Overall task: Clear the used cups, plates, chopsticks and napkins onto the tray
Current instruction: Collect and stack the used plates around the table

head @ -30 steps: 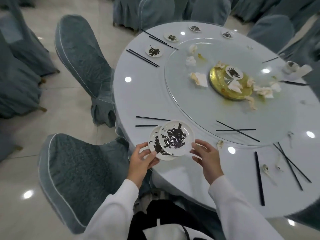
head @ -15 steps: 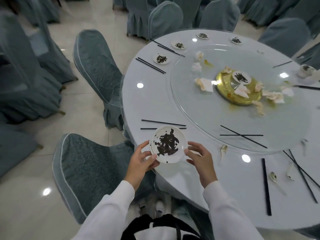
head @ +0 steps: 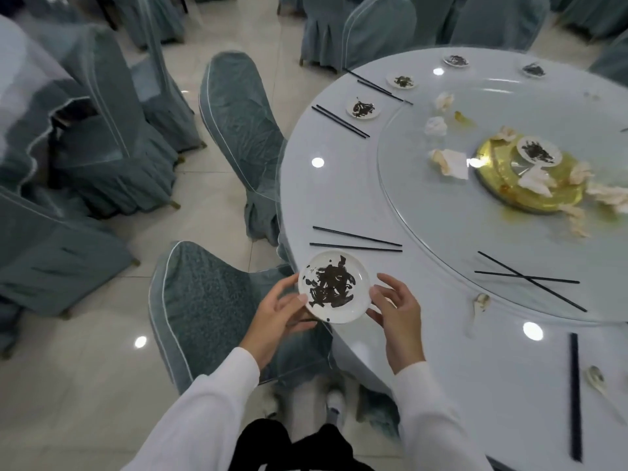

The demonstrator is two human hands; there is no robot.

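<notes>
1. Early stage, by the look of it. No tray in view, so nothing confirmed as landed on it.
2. Left hand (head: 277, 312) gripping the soiled plate (head: 334, 287) at its left rim: thumb on top, fingers curled underneath. Plate held at the near edge of the tabletop (head: 339, 185), partly over the edge; cannot tell whether a second plate sits beneath.
3. Right hand (head: 396, 309) beside the plate's right rim, fingers loosely spread; fingertips close to the rim, contact unclear, no real grip.
4. Still on the tabletop: plates at the far-left rim (head: 363, 108), (head: 402, 80), two more at the far rim (head: 456, 60), (head: 534, 69), one plate (head: 538, 151) atop the gold stand (head: 530, 185).
5. Chopsticks uncollected: pair (head: 355, 242) just beyond the held plate, crossed pair (head: 530, 279) on the glass turntable (head: 441, 212), pairs by the far-left plates (head: 339, 121), one stick (head: 574, 396) near right.
6. Crumpled napkins (head: 450, 163) scattered around the stand, spoon (head: 596, 380) near right, untouched.
7. No cups clearly identifiable.
8. Bulk of clearing remaining.
</notes>
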